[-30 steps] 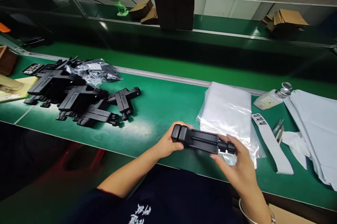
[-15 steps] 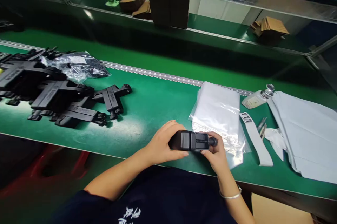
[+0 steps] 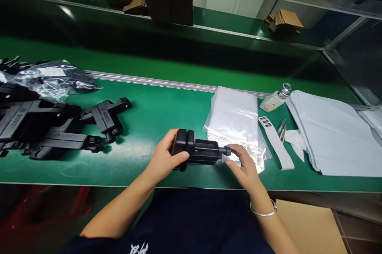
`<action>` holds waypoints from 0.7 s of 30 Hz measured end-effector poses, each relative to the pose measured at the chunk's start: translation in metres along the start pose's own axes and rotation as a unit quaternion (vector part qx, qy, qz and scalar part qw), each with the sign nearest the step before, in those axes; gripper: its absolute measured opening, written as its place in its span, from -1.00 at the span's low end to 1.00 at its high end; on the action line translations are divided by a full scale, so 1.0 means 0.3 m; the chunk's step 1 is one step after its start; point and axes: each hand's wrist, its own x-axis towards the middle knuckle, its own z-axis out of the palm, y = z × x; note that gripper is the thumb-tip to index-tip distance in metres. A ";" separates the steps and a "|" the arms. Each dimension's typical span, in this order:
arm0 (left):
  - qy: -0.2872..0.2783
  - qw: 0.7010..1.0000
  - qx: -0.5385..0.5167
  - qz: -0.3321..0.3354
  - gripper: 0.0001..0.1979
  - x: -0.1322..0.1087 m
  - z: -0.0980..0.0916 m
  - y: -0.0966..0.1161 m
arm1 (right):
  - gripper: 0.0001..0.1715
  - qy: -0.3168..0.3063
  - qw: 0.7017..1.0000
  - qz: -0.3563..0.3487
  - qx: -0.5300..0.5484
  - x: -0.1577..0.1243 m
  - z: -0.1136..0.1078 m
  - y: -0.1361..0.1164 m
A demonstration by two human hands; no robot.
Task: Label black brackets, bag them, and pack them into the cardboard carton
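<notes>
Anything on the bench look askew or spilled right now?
No spill or damage shows. Only the stack of clear bags looks slightly askew: some lower ones jut unevenly past the top ones, near the right hand.

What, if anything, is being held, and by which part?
A long black plastic-looking device: the left hand grips its thick end; the right hand is open around its round knob, contact unclear.

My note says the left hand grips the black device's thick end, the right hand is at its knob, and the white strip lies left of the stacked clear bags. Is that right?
No: the head view shows the white strip lying right of the stacked clear bags. The rest stands: left hand on the thick end of the black device, right hand at its knob.
</notes>
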 end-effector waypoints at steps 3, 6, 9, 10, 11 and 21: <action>0.008 0.996 -0.079 -0.031 -0.51 0.001 -0.012 -0.040 | -0.67 0.008 0.990 -0.100 -0.102 0.016 -0.028 -0.053; 0.019 0.993 -0.105 -0.056 -0.42 -0.004 -0.012 -0.061 | -0.67 0.011 0.979 -0.164 -0.118 0.034 -0.031 -0.079; 0.016 0.996 -0.072 -0.041 -0.35 -0.014 -0.012 -0.060 | -0.74 0.009 0.982 -0.152 -0.113 0.041 -0.027 -0.081; 0.017 0.998 -0.048 -0.022 -0.36 -0.017 -0.014 -0.055 | -0.76 0.005 0.986 -0.128 -0.105 0.040 -0.027 -0.078; 0.020 1.000 -0.019 0.000 -0.37 -0.019 -0.017 -0.049 | -0.77 -0.003 0.992 -0.092 -0.091 0.039 -0.027 -0.075; 0.006 0.998 0.060 0.011 -0.42 -0.001 -0.030 -0.084 | -0.67 -0.087 0.986 0.124 0.074 0.025 0.003 -0.051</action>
